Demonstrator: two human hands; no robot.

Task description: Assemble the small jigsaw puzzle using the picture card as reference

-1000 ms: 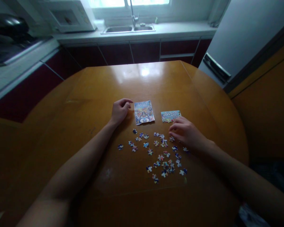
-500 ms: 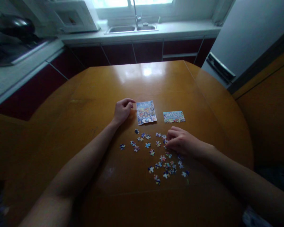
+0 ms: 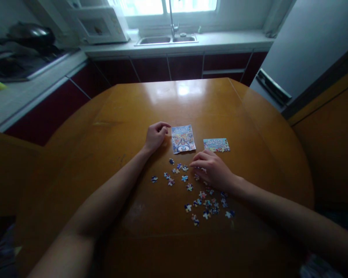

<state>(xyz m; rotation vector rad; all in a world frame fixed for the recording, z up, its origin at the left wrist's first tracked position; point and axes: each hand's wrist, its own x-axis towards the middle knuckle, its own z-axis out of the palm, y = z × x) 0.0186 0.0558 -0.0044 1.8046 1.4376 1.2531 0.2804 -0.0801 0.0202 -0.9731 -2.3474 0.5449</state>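
My left hand [image 3: 157, 136] rests on the wooden table, index finger stretched towards the left edge of a printed sheet [image 3: 183, 139] with a cartoon penguin. Its other fingers curl loosely, with nothing visible in them. Over the upper right of the scattered jigsaw pieces hovers my right hand [image 3: 211, 166], its fingers bent and apart. It partly covers several pieces, and no held piece shows. Closest to its fingertips is a jigsaw piece [image 3: 185, 168]. A small blue printed card [image 3: 217, 144] lies just beyond that hand. More loose pieces, such as a pinkish one [image 3: 202, 195], lie nearer me.
The brown table [image 3: 139, 112] has rounded sides. Behind it runs a counter with a sink [image 3: 155, 40] and a white microwave [image 3: 100, 25]. A pan [image 3: 31, 34] sits on the stove at left. A fridge [image 3: 307, 42] stands at right.
My right hand has moved left and slightly away from me over the pieces. The left hand keeps its place beside the sheet. The whole view has shifted a little.
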